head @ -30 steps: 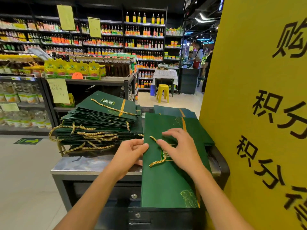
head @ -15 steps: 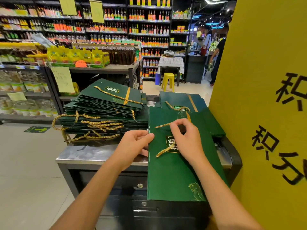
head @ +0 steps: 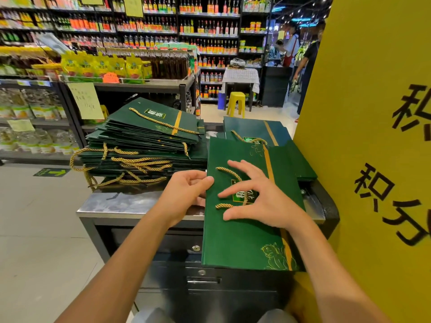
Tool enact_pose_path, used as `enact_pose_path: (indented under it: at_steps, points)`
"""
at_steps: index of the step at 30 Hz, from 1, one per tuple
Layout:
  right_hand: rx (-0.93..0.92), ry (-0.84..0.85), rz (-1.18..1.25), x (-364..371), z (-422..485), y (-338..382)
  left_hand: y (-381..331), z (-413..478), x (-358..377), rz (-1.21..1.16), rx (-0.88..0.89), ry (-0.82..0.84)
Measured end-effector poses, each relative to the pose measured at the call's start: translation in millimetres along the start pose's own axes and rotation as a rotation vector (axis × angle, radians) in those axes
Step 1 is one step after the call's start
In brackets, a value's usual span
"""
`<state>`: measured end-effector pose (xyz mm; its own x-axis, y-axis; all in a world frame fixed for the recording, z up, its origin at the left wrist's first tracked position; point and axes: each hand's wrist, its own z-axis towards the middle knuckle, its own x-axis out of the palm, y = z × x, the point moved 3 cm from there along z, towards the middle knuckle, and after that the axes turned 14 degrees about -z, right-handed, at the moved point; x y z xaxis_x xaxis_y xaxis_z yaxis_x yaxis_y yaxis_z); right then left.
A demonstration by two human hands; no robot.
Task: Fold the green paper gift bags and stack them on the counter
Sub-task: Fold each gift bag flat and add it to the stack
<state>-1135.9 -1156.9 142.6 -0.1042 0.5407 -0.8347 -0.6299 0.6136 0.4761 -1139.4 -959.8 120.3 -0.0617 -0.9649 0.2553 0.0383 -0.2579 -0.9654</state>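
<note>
A flat green paper gift bag [head: 242, 238] with a gold rope handle lies on the counter's [head: 130, 203] near right part, its lower end hanging over the front edge. My left hand [head: 186, 194] grips the bag's left edge, thumb on top. My right hand [head: 258, 199] rests on the bag with fingers spread, over the rope handle and the label. A tall stack of folded green bags [head: 144, 141] sits on the left of the counter, gold handles dangling off it. More green bags [head: 254, 129] lie beneath and beyond the one I hold.
A big yellow sign panel [head: 373, 136] stands tight against the counter's right side. Store shelves [head: 140, 85] with bottles and packets run behind the counter. A yellow stool [head: 236, 102] and two people [head: 303, 54] are in the aisle at the back right.
My right hand has spread its fingers from a curled hold on the rope to lying over the handle. My left hand stays on the bag's left edge. The view has tilted downward.
</note>
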Motion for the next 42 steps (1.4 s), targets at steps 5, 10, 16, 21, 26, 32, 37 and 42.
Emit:
enact_pose_path:
  at_steps: [5,10,16,21,26,32,37,42]
  points:
    - [0.028,-0.116,0.140,3,-1,-3,1,0,-1,0.017,0.034,-0.010]
    - [0.077,-0.243,0.354,-1,-2,-7,1,0,-1,0.033,0.053,-0.036]
    - [0.120,-0.357,0.583,-5,-3,-19,-1,-1,1,0.044,0.046,-0.046]
    - [0.141,-0.352,0.483,-7,-3,-18,-2,-4,1,0.062,0.048,-0.060]
    - [0.179,-0.448,0.189,-16,-20,-24,-2,-7,1,0.072,0.045,-0.062]
    - [0.412,-0.579,-0.024,-20,-59,-39,-5,-13,2,0.053,0.042,-0.108]
    - [0.498,-0.615,0.094,-22,-77,-35,-8,-19,5,0.032,0.087,-0.147]
    - [0.521,-0.587,0.319,-20,-78,-36,-11,-25,10,-0.053,0.194,-0.251]
